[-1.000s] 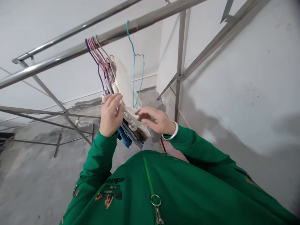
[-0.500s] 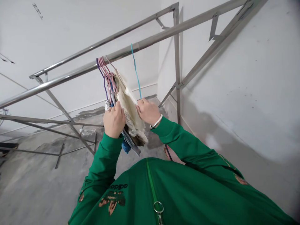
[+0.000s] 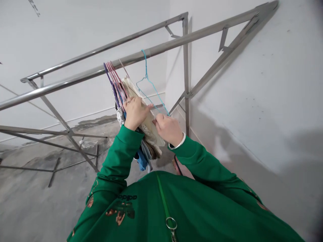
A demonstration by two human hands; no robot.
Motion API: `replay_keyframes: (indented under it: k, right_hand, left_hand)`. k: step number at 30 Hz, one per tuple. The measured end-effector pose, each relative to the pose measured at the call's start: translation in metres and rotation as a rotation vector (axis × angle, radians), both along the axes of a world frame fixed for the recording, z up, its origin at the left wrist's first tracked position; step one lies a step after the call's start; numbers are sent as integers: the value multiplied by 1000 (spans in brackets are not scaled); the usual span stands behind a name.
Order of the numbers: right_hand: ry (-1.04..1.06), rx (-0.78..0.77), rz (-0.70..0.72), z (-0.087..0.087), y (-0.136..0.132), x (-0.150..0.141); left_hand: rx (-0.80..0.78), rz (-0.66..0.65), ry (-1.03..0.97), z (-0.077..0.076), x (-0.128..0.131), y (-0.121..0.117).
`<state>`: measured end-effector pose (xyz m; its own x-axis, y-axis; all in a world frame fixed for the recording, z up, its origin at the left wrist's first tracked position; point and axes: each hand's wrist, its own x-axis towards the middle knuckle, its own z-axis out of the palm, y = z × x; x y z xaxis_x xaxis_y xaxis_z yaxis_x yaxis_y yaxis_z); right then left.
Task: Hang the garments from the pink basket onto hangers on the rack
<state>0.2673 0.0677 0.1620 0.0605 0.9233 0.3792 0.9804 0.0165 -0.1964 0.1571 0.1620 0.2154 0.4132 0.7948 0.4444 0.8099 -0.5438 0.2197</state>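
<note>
My left hand [image 3: 137, 111] is on the bunched hanging clothes, its fingers bent over them and its thumb stretched out across a cream garment [image 3: 148, 129]. My right hand [image 3: 169, 128] is closed at the lower right corner of a light-blue wire hanger [image 3: 156, 91], whose hook rests over the metal rail. The cream garment's edge lies close by the right fingertips; whether they touch it too is hidden. Pink hangers [image 3: 114, 74] and a purple hanger [image 3: 109, 78] carry the bunch. Below my left wrist, a blue cloth [image 3: 142, 161] hangs down.
A shiny metal rail [image 3: 83, 78] crosses in front, with a second rail [image 3: 101, 47] behind it and crossed legs [image 3: 68, 129] below. A white wall [image 3: 264, 87] stands at the right. On the grey floor lies a clear plastic bag [image 3: 87, 144].
The blue hanger has turned from nearly edge-on to show its triangular frame. My left hand has moved up and right over the clothes; my right hand has moved right and down.
</note>
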Motion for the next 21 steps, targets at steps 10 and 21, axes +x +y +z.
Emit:
replay_keyframes:
  k: [10,21]
  right_hand:
    - [330,25,129,-63,-25,1]
    - [713,155,276,-75,-37,4]
  left_hand:
    - [40,-209,93,-30,-18,-46]
    - [391,-271,253,-52,-20,-72]
